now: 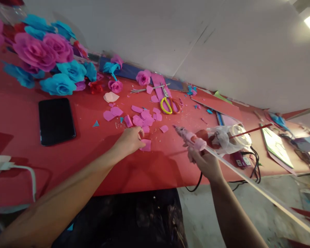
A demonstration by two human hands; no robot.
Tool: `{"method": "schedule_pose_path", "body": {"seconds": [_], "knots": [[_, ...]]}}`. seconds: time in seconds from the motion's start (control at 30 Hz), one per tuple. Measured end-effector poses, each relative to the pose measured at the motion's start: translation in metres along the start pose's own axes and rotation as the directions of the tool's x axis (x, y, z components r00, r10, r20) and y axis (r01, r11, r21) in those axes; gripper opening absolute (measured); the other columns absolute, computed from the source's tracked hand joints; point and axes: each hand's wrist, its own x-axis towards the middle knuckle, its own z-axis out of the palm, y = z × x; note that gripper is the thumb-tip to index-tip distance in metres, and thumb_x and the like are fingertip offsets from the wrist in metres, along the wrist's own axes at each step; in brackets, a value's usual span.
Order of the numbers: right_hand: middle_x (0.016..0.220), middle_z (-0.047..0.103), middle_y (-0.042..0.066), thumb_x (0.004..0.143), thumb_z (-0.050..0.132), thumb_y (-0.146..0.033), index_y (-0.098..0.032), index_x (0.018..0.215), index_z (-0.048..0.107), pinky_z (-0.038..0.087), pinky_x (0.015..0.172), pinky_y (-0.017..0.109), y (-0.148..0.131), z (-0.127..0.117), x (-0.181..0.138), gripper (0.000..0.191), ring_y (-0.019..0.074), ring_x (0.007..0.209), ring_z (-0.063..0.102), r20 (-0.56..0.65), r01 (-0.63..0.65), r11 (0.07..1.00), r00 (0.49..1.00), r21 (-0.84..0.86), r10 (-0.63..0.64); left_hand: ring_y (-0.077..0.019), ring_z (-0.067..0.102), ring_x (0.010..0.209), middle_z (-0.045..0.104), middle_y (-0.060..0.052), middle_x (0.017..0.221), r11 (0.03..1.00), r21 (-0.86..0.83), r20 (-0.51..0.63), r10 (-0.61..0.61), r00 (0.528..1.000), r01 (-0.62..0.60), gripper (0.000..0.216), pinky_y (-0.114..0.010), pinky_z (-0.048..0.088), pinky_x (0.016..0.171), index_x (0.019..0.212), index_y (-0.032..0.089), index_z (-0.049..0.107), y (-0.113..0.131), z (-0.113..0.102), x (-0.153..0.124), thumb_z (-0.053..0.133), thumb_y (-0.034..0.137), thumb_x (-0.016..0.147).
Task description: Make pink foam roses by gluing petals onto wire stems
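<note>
My right hand (205, 162) is wrapped round a pink hot glue gun (193, 139), whose nozzle points left over the table. A long, pale glue stick (258, 189) runs out of its back end toward the lower right. My left hand (129, 142) is low over the table, fingers curled and thumb at the edge of a pink paper piece (146, 145); it seems to pinch that edge. Just beyond it lie several loose pink paper petals (144, 119). Scissors (167, 103) with yellow and orange handles rest behind the petals on a pink paper strip (158, 84).
Finished paper roses (36, 51) in pink, blue and red crowd the back left. A black phone (57, 121) and a white charger (0, 166) lie at left. On the right are a cup in a plastic bag (222, 137) and black cables (255, 165). A wall rises behind the red table (155, 172).
</note>
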Motion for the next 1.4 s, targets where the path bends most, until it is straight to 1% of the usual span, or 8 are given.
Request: {"method": "schedule_pose_path", "body": {"seconds": [0.13,0.27,0.57,0.83,1.0,1.13,1.3,1.4], "knots": [[0.048,0.052,-0.001,0.084,0.051,-0.047,-0.019,0.067,0.056,0.039,0.047,0.027,-0.008,0.019,-0.018,0.033,0.0129,0.044,0.047,0.290,-0.082,0.987,0.956,0.140,0.039,-0.0170,0.055,0.059,0.058,0.002,0.058,0.999,-0.047,0.008,-0.014,1.000,0.014,0.023,-0.026,0.034,0.057,0.067,0.021,0.053,-0.001,0.000,0.002,0.067,0.009,0.055],[0.047,0.052,-0.002,0.087,0.047,-0.048,-0.019,0.069,0.055,0.038,0.047,0.027,-0.007,0.030,-0.019,0.036,0.0123,0.043,0.047,0.397,-0.127,0.977,0.917,0.173,0.049,-0.0174,0.054,0.059,0.058,0.001,0.058,0.999,-0.051,-0.015,-0.021,1.000,0.020,0.025,-0.026,0.033,0.057,0.066,0.021,0.053,-0.002,0.001,0.004,0.070,0.008,0.052],[0.042,0.048,-0.004,0.087,0.049,-0.051,-0.020,0.064,0.051,0.033,0.045,0.025,-0.007,0.037,-0.014,0.038,0.0112,0.039,0.044,0.417,-0.160,0.979,0.904,0.127,0.094,-0.0161,0.052,0.058,0.056,0.002,0.057,0.996,-0.083,-0.023,0.026,0.999,-0.028,0.024,-0.026,0.033,0.056,0.066,0.021,0.056,-0.014,0.005,0.008,0.074,0.013,0.054],[0.042,0.046,-0.003,0.088,0.048,-0.050,-0.021,0.060,0.047,0.032,0.044,0.025,-0.008,0.033,-0.016,0.040,0.0108,0.040,0.043,0.422,-0.146,0.986,0.901,0.075,0.101,-0.0168,0.054,0.058,0.058,0.001,0.060,1.000,-0.001,-0.014,0.031,0.999,-0.031,0.023,-0.026,0.033,0.056,0.068,0.021,0.054,-0.009,0.004,0.006,0.073,0.016,0.058],[0.044,0.045,-0.005,0.089,0.046,-0.048,-0.019,0.076,0.055,0.032,0.043,0.024,-0.011,0.036,-0.015,0.032,0.0112,0.040,0.042,0.419,-0.153,0.983,0.903,0.098,0.099,-0.0168,0.054,0.058,0.058,0.000,0.060,0.999,0.017,-0.022,0.038,0.999,-0.038,0.022,-0.026,0.034,0.056,0.068,0.021,0.054,-0.009,0.004,0.007,0.074,0.019,0.059],[0.046,0.045,-0.006,0.089,0.048,-0.048,-0.020,0.081,0.056,0.033,0.043,0.025,-0.014,0.036,-0.013,0.030,0.0114,0.041,0.043,0.412,-0.138,0.988,0.906,0.075,0.095,-0.0162,0.054,0.058,0.059,0.000,0.061,0.999,-0.002,-0.024,0.050,0.998,-0.050,0.022,-0.026,0.034,0.056,0.067,0.021,0.055,-0.011,0.005,0.008,0.075,0.020,0.058],[0.046,0.044,-0.006,0.089,0.049,-0.047,-0.020,0.072,0.052,0.033,0.044,0.024,-0.013,0.032,-0.012,0.032,0.0104,0.041,0.042,0.415,-0.115,0.993,0.905,0.036,0.090,-0.0168,0.055,0.058,0.059,0.000,0.060,0.998,0.028,-0.028,0.049,0.998,-0.048,0.022,-0.026,0.035,0.056,0.067,0.021,0.054,-0.010,0.005,0.008,0.074,0.020,0.059],[0.046,0.045,-0.005,0.091,0.046,-0.047,-0.020,0.067,0.048,0.033,0.045,0.024,-0.013,0.032,-0.010,0.036,0.0097,0.042,0.042,0.393,-0.089,0.995,0.917,0.033,0.069,-0.0170,0.058,0.061,0.063,-0.001,0.064,0.998,0.054,0.016,0.034,0.999,-0.035,0.018,-0.026,0.036,0.056,0.071,0.020,0.055,-0.006,0.002,0.006,0.070,0.015,0.061]]}}
